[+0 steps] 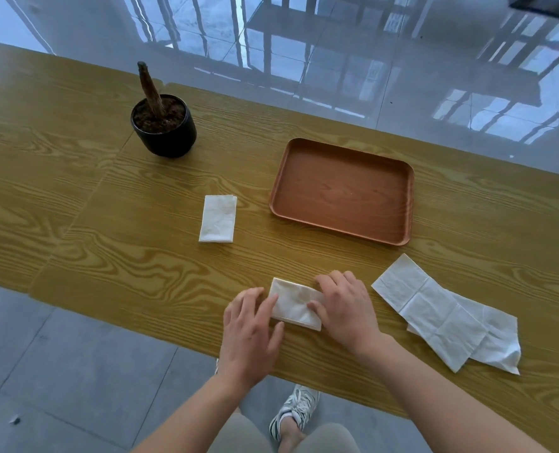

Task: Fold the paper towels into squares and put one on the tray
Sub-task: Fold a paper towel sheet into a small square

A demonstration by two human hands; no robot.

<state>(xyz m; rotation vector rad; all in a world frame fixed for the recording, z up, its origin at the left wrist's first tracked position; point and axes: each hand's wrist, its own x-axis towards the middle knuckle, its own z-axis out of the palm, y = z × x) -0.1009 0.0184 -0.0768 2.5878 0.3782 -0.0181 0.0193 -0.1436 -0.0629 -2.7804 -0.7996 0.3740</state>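
Both hands lie flat, fingers spread, gripping nothing: the left hand and right hand press the ends of a folded paper towel at the bench's near edge. Unfolded towels lie just right. Farther off sit another folded towel and the bare tray.

Bright, even daylight; strong window glare on glossy far floor. Soft shadows. Wide-angle bending at edges; slight softness overall.

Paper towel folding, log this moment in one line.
both hands: left hand, right hand pressing paper towel | tray empty | folded towel aside
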